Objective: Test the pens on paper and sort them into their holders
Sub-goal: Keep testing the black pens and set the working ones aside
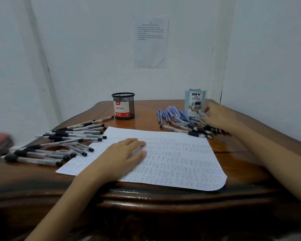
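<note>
Left hand (pixel 127 153) fingers flat on paper (pixel 181 164) | right hand (pixel 219 117) on pens (pixel 181 129) lying crosswise, tips right; grip unclear

The sheet of paper (pixel 172 162) lay at the near middle of the table (pixel 233 146), with the left hand (pixel 123 153) resting on it. A pile of pens (pixel 59 141) sprawled to its left. Behind the sheet stood the mesh holder (pixel 123 106), and at the far right the desk organizer (pixel 195 102), with a second pile of pens (pixel 181 120) just before it. The right hand (pixel 217 117) rested on that pile's right side. A notice (pixel 151 42) hung on the wall behind.
</note>
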The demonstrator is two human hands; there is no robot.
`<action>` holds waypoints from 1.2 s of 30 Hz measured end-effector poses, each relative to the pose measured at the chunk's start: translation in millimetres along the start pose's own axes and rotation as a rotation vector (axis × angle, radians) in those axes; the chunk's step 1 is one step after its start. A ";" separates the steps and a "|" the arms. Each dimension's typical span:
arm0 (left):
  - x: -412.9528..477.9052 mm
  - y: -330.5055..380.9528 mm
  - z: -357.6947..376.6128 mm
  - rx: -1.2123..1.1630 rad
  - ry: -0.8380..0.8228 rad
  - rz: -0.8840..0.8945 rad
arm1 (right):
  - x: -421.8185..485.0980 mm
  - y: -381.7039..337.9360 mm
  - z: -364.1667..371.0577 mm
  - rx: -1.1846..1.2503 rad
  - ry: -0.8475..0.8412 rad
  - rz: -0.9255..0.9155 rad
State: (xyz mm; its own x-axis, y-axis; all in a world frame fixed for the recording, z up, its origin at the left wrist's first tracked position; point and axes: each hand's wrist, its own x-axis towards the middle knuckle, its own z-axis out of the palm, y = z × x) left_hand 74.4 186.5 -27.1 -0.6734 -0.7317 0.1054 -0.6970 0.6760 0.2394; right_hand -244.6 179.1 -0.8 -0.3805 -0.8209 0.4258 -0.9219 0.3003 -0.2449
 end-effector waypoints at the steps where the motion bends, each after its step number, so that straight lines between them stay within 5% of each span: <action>1: 0.0 -0.3 0.1 0.001 0.002 0.000 | -0.2 -0.5 0.2 -0.029 0.010 -0.010; 6: -0.7 0.5 0.4 -0.003 0.044 0.017 | -3.4 -3.4 -2.9 -0.117 0.049 -0.038; 12: -3.6 1.3 0.2 -0.051 0.182 0.013 | -20.0 -52.4 -14.0 0.170 0.246 -0.436; 17: -5.4 2.1 -5.4 -0.200 0.322 0.019 | -47.3 -123.0 12.3 0.314 -0.063 -0.696; 19: -11.4 -5.0 -12.6 -0.327 0.427 -0.006 | -56.2 -142.5 27.8 0.204 -0.173 -0.722; 25: -53.0 -63.3 -34.9 -0.217 0.674 -0.123 | -57.2 -192.8 31.4 0.147 -0.097 -0.832; 30: -75.6 -105.4 -40.5 -0.110 0.654 -0.221 | -57.1 -231.8 36.8 0.224 -0.196 -0.907; 36: -81.1 -114.3 -35.0 -0.047 0.577 -0.233 | -58.1 -238.8 51.1 0.279 -0.187 -0.762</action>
State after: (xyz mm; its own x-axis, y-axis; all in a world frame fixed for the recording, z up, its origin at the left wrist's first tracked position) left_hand 217.3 165.5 -29.3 -0.2545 -0.7979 0.5464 -0.7890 0.4981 0.3597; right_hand 1.5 130.3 -11.6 0.3813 -0.8251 0.4168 -0.8608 -0.4813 -0.1652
